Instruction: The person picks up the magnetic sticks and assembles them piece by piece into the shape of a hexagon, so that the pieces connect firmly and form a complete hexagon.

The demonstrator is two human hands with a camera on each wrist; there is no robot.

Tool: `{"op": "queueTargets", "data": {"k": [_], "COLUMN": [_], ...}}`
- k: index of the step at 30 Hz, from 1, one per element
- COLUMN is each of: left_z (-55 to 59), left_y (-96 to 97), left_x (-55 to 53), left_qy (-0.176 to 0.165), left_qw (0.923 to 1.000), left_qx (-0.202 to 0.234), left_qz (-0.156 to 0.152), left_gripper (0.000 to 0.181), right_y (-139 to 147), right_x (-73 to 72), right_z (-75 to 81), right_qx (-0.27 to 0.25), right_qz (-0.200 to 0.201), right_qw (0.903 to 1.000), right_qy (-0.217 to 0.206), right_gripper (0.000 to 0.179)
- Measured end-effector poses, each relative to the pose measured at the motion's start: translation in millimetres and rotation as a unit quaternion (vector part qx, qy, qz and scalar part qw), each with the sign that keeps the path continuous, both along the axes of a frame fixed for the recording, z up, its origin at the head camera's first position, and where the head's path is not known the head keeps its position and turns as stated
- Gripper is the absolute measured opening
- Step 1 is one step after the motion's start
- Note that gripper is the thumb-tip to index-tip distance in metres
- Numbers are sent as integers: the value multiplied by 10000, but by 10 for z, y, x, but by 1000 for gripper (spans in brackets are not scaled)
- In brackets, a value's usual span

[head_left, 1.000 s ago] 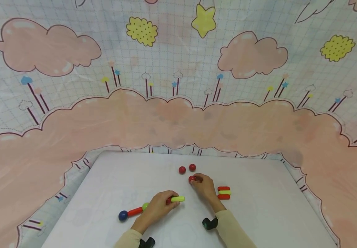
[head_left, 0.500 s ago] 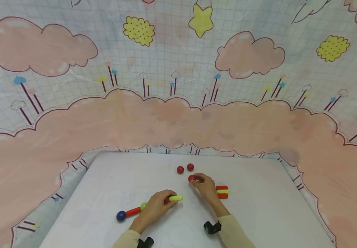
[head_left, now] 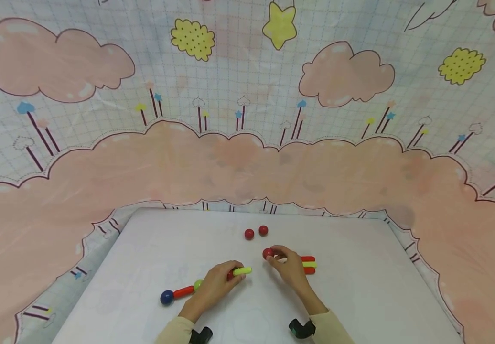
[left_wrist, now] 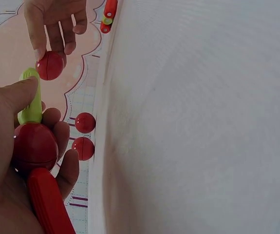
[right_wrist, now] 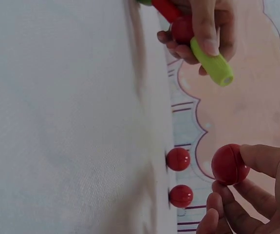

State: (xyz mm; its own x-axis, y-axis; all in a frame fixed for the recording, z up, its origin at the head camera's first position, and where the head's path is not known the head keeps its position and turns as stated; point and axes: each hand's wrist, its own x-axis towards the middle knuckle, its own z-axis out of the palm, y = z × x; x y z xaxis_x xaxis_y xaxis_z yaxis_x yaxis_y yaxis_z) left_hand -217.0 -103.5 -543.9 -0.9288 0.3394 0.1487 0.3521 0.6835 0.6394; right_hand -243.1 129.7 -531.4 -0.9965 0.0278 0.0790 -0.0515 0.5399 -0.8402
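My left hand grips a toy chain of balls and rods. Its thumb lies along the yellow-green rod at the chain's free end, and the fingers curl round the red ball behind it. Further back come a red rod, a green ball, another red rod and a blue ball. In my right hand, thumb and fingertips pinch a loose red ball. This ball is to the right of the yellow-green rod's tip, with a gap between them in the head view.
Two more red balls lie on the white tabletop near its back edge. Two red rods and a yellow-green rod lie side by side just right of my right hand, partly hidden by it. A patterned cloth hangs behind.
My right hand has drawn back slightly toward me with the red ball between its fingers. My left hand and the chain have barely moved.
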Motion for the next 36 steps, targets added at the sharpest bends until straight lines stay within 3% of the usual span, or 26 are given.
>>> {"op": "queueTargets", "data": {"k": [5, 15, 27, 36], "left_z": [5, 29, 30, 11], "left_y": [-1, 6, -1, -7], "left_x": [9, 28, 16, -3], "left_qy": [132, 54, 62, 348], "left_qw": [9999, 10000, 10000, 9994], "left_qx": [-23, -19, -8, 93], "left_qz": [24, 50, 60, 9], "left_gripper": [27, 27, 25, 24], "right_y": [8, -21, -138, -218], "right_x": [72, 216, 289, 313], "right_z": [33, 81, 129, 116], "right_qx": [-36, 12, -78, -280], "right_qz": [63, 152, 354, 713], "right_qw": [9999, 9998, 9992, 9968], "right_qy": [84, 135, 181, 206], "right_gripper": [31, 32, 30, 32]}}
